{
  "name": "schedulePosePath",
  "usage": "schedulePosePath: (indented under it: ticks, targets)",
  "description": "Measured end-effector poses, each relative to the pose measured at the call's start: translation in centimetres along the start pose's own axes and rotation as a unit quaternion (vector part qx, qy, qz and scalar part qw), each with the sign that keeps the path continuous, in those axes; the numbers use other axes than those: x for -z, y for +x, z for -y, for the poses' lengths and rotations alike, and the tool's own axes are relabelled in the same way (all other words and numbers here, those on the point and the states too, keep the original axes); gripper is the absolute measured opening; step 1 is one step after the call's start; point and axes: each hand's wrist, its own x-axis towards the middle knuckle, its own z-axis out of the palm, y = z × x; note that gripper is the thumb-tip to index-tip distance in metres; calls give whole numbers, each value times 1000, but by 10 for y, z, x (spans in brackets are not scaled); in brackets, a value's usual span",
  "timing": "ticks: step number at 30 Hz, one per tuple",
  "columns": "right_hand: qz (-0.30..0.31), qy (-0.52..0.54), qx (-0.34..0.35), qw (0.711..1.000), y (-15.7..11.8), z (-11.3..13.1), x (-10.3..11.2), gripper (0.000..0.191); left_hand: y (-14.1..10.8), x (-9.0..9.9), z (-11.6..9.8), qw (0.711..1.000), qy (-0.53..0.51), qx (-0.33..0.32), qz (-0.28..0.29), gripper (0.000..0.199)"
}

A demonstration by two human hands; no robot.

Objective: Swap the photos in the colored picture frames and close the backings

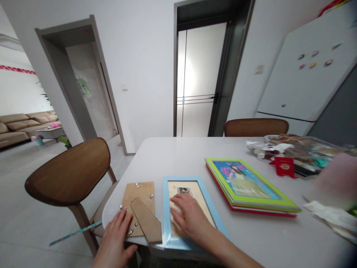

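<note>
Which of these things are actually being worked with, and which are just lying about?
Seemingly in use:
- blue frame, right hand on the picture inside
- brown board with metal clips, left hand at its edge

Seemingly just lying about:
- green frame
- red packet
- crumpled white tissue

Frame (pixel 166 223) light blue; backing board (pixel 142 190) plain tan. Stacked frames (pixel 279 203) lime green over red. Desk (pixel 173 152) white.

White walls (pixel 147 74) surround a frosted door (pixel 198 74) and wooden chairs (pixel 72 173).
</note>
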Motion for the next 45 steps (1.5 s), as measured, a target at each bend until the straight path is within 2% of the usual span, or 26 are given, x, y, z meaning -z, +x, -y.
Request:
schedulePosePath:
  ticks: [2,5,7,9,12,15,20,23,27,31,35,41,45]
  targets:
    - [34,15,35,999,3,29,-16,31,-3,-4,20,999,18,18,-30,57]
    - [68,-5,45,997,7,62,-39,44,-4,-11,35,998,8,0,-58,52]
    - [73,14,39,996,9,71,-47,47,-3,-10,37,998,-3,-9,-66,48]
    - [66,65,31,995,10,73,-46,49,-1,-3,33,996,-18,-18,-80,43]
    - [33,127,25,991,5,64,-26,48,5,12,12,991,-53,-51,-115,40]
    - [7,142,20,990,-9,42,3,37,13,20,-25,985,-98,-82,-116,39]
    - [13,108,-52,993,-44,-11,36,34,25,2,-93,978,-169,-118,-17,39]
    - [17,74,-82,994,-59,-34,41,33,31,-10,-117,975,-185,-115,38,39]
    - [6,29,-72,997,-60,-49,37,32,36,-17,-127,976,-170,-107,82,31]
    - [-2,-9,-51,999,-58,-55,29,34,37,-17,-125,978,-146,-120,91,17]
    - [-6,-24,-38,999,-60,-55,29,31,34,-13,-127,979,-130,-121,101,13]
    - [-21,-86,-19,996,-40,-63,33,33,30,-11,-129,973,-125,-124,152,33]
    - [-29,-160,-47,986,-20,-73,30,28,28,-13,-129,975,-136,-104,143,29]
